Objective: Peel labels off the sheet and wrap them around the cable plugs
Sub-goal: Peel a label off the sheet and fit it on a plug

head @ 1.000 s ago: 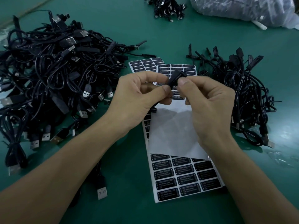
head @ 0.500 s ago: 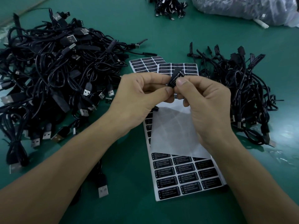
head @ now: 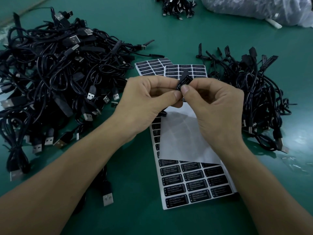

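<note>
Right, we're mid-wrap: left hand (head: pixel 149 99) and right hand (head: pixel 215 106) both pinch the small black cable plug (head: pixel 185 74), black printed label (head: pixel 183 83) on it, above the white label sheet (head: pixel 194 180) (partly peeled). Next we'd press the label edge down.

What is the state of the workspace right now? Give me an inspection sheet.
Surface: green table.
Job's things: label sheet in front of the person, black labels on its near rows; a bare white sheet lies across its middle; two more sheets farther back.
Clutter: plastic bag at the far right.
Hands: left hand and right hand both pinch one plug with a label on it, above the sheets.
Cables: large pile on the left, smaller pile on the right, small bundle at the far edge, one USB connector by the left forearm.
Surroundings: nothing seen.
</note>
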